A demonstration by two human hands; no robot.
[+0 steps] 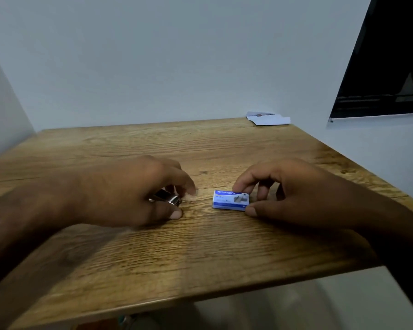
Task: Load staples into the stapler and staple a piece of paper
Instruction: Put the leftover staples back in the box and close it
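Note:
A small blue staple box [230, 200] lies flat on the wooden table [200, 253] near its middle. My right hand [293, 191] pinches the box, index finger on its far edge and thumb on its near right corner. To the left, my left hand [129, 191] curls over a small metal stapler [168, 198]; only the shiny end shows under the fingers, and the thumb rests on the table beside it. A folded piece of white paper [268, 119] lies at the table's far right edge, away from both hands.
The table stands against a pale wall at the back and left. A dark window frame [386, 67] fills the upper right. The table's right and near edges drop off to a light floor.

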